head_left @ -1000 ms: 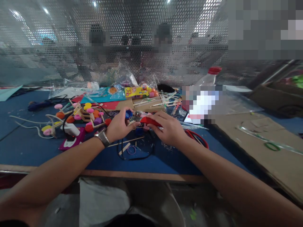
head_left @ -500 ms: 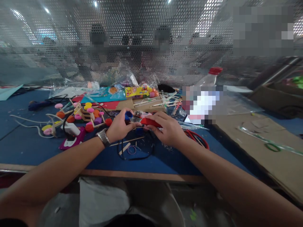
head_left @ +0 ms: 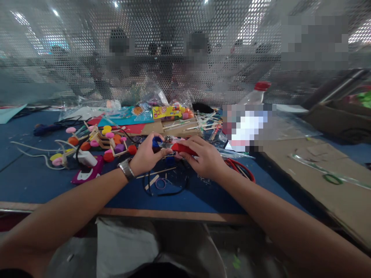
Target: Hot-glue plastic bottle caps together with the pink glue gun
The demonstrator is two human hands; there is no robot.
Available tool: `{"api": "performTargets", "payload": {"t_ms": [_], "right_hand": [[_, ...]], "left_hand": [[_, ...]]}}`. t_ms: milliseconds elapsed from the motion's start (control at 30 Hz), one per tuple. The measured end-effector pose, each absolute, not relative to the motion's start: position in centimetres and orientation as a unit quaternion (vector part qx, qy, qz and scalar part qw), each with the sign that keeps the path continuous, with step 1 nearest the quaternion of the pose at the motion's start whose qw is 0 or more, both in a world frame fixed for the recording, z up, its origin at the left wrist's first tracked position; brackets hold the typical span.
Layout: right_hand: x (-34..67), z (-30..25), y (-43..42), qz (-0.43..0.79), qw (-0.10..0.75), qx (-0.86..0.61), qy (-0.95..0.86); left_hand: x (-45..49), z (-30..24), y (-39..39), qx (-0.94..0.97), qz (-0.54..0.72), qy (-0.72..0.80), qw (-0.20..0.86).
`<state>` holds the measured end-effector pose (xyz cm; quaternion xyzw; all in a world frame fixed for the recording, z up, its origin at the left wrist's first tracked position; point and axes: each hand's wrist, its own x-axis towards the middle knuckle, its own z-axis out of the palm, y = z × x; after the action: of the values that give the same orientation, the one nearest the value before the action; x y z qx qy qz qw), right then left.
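Observation:
My left hand (head_left: pixel 146 154), with a metal watch at the wrist, is curled with thumb and fingers around a small round blue piece (head_left: pixel 157 141). My right hand (head_left: pixel 207 158) is closed around a red-handled tool (head_left: pixel 184 149), whose tip points left toward the blue piece. Whether tip and piece touch is too small to tell. Both hands are over the blue tabletop (head_left: pixel 121 195), a little above a loop of black cord (head_left: pixel 166 194). Thin wooden sticks (head_left: pixel 152 182) and a purple ring (head_left: pixel 160 183) lie beneath the left hand.
Left of my hands are stick models with coloured discs (head_left: pixel 108 141) and a purple power strip (head_left: pixel 88 172) with a white plug. Behind lie a yellow packet (head_left: pixel 166 112) and several loose sticks. At right are a lit screen (head_left: pixel 246 131), a red-capped bottle (head_left: pixel 257 94) and cardboard (head_left: pixel 313 173).
The view has shifted very slightly. Both hands keep nearly the same place and the same hold.

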<state>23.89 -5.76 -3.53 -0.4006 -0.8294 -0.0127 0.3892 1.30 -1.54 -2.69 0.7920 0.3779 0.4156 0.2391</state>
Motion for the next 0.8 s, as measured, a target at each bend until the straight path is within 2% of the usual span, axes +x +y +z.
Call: {"api": "performTargets", "payload": {"t_ms": [267,567,800], "right_hand": [[23.9,-3.71,-5.65,-0.022,0.384,-0.402,-0.831],[23.63,-3.18,-6.11,-0.002,0.379,-0.387,-0.84],[23.67,-3.17,-6.07,-0.003,0.382,-0.378,-0.843]], "left_hand": [[1.58,-2.93,-2.14,0.743,0.411,0.397,0.349],[1.28,-2.81,-1.37,0.777,0.432,0.383,0.251],[1.17,-2.88,-1.23,0.784,0.423,0.381,0.247]]}}
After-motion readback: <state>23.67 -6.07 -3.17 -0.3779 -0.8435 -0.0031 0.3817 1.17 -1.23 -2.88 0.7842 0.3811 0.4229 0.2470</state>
